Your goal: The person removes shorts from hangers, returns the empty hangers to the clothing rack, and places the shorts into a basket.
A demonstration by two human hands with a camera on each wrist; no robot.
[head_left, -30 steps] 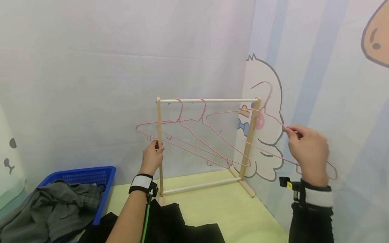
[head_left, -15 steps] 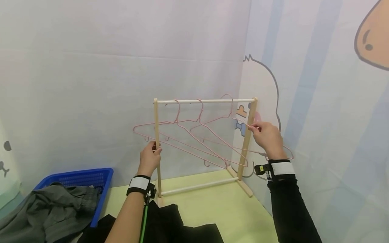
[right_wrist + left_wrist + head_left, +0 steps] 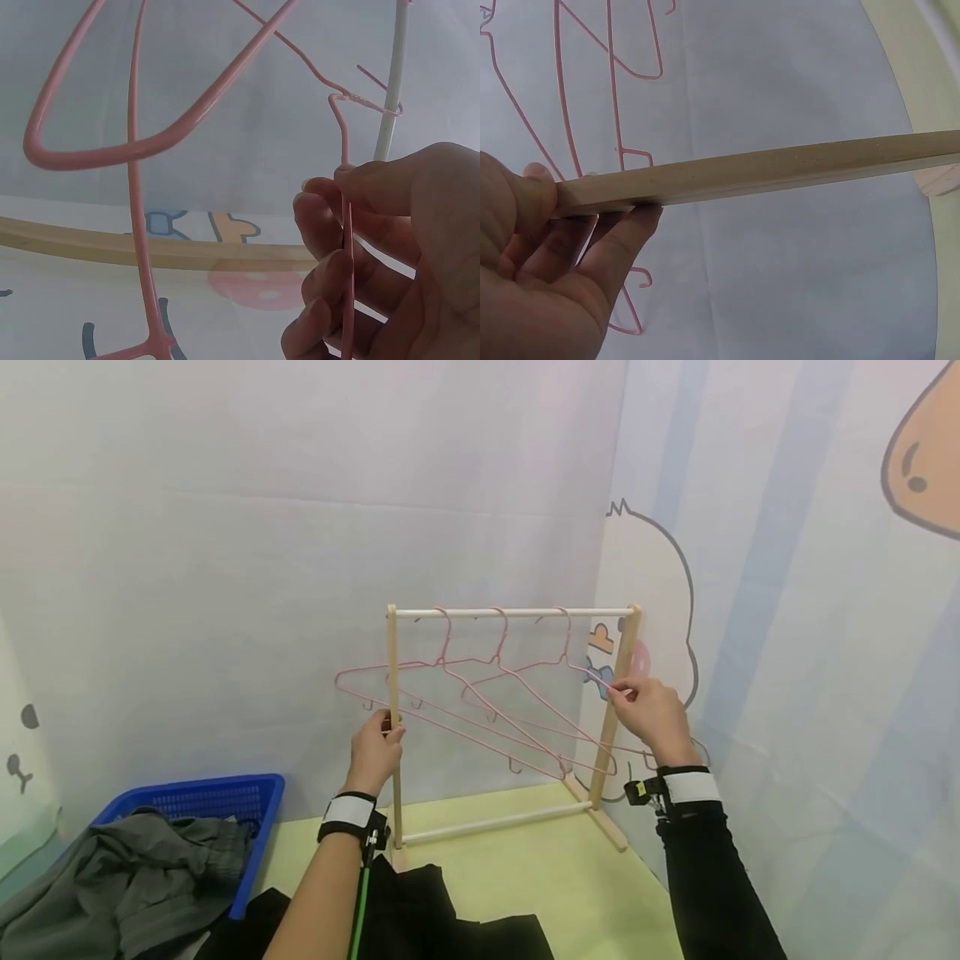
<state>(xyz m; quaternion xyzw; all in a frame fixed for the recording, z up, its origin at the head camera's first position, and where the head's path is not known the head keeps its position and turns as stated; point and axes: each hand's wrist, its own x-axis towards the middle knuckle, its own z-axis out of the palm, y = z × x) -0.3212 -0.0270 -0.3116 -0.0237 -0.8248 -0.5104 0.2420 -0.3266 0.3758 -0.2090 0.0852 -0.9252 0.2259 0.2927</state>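
Observation:
A small wooden garment rack stands on the table with three pink wire hangers over its white top rail. My left hand grips the rack's left post between thumb and fingers. On the right, my right hand pinches the sloping shoulder of the rightmost hanger, whose hook lies over the rail. In the right wrist view the thumb and fingers close around that pink wire. The left hanger and the middle hanger hang side by side, untouched by either hand.
At the left, a blue plastic basket holds grey clothing. Black cloth lies at the table's front, partly behind my left forearm. The yellow-green table meets a pale back wall and a printed right wall.
My right hand has moved left with the third hanger, from right of the rack to the rail, where its hook now hangs. The left hand stays on the post.

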